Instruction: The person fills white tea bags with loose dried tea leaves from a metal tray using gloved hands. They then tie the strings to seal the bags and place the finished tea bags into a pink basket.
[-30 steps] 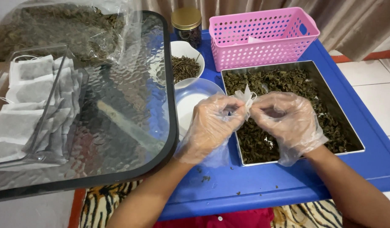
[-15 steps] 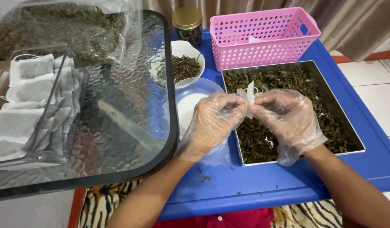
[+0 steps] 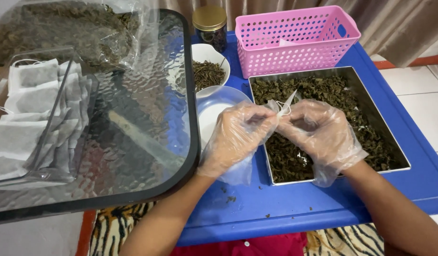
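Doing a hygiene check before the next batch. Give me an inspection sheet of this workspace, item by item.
Surface: blue table with leaf crumbs near its front edge; glass-topped table beside it.
Job's things: small white filter bag held over the metal tray of dried leaves.
Clutter: pink basket, gold-lidded jar, white bowl of leaves, clear lid, stack of empty bags in a clear box, plastic sack of leaves.
Grippers: left hand and right hand, both in clear gloves, pinch the bag.
Cables: nothing seen.
Surroundings: tiled floor, curtain, striped rug.
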